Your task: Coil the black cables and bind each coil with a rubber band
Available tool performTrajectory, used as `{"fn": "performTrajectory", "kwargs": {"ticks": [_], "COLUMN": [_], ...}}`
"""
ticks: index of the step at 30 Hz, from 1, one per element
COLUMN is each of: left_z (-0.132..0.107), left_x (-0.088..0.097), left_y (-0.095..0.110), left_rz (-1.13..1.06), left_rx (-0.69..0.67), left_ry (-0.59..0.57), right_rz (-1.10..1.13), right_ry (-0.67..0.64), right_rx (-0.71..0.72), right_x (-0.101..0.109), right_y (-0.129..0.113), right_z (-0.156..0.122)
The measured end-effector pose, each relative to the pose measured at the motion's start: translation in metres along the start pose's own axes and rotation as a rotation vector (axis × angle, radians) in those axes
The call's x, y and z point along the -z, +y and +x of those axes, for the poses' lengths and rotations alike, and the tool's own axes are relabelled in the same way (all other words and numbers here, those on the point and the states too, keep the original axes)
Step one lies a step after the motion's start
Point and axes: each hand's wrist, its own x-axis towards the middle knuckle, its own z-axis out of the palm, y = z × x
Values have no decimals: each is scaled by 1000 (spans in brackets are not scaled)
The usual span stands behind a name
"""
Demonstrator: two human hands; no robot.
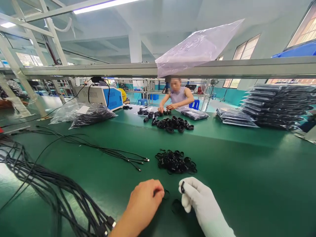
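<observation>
My bare left hand [146, 200] is closed, thumb and fingers together, with a thin black strap loop [167, 194] showing at the fingertips. In a white glove, my right hand [197, 197] pinches the end of a small black strap [182, 187] between thumb and forefinger. A dark loop [176, 206] hangs or lies just left of the gloved fingers; I cannot tell if it belongs to the same strap. Just beyond both hands is a heap of small black straps [175, 162], many curled into rings. Neither hand touches the heap.
Black cables [66, 187] sprawl across the left, and thinner cable ends [133, 158] reach toward the strap heap. Coiled black bundles [172, 123] lie farther off, before a person [176, 95] working opposite. Bagged stacks [274, 105] stand right; a blue-and-white machine [101, 96] stands left.
</observation>
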Motion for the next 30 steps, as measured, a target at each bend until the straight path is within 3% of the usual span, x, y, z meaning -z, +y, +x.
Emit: {"fn": "performTrajectory", "kwargs": {"ticks": [1, 3, 8, 11, 14, 17, 19, 21, 24, 27, 30], "left_z": [-2, -5, -5, -2, -1, 1, 3, 4, -1, -8, -1], "left_x": [-2, -7, -14, -15, -18, -15, -7, 3, 15, 17, 11], "left_y": [1, 4, 8, 7, 6, 5, 5, 4, 3, 6, 15], "left_rz": [119, 142, -196, -429, -585, -601, -573, -480, -87, 380, 591], "left_rx": [-31, -55, 0, 98, 112, 126, 129, 103, 48, 31, 11], "left_ry": [-12, -57, -173, -174, -186, -200, -112, -31, -115, -144, -43], "right_rz": [-39, -115, -108, -26, -48, -163, -209, -323, -721, -1141, -1291], "right_ry": [-7, -24, -82, -21, -11, -90, -34, 52, 67, 18, 73], "right_rx": [-26, -74, -97, -11, 87, 77, 75, 79, 173, 288, 304], "right_x": [-2, -7, -16, -15, -14, -13, -11, -7, -2, -2, -6], "right_y": [-1, -2, 0, 2, 4, 4, 2, -4, -12, -16, -15], "right_z": [-1, -3, -10, -12, -14, -14, -12, -8, -5, -3, -3]}}
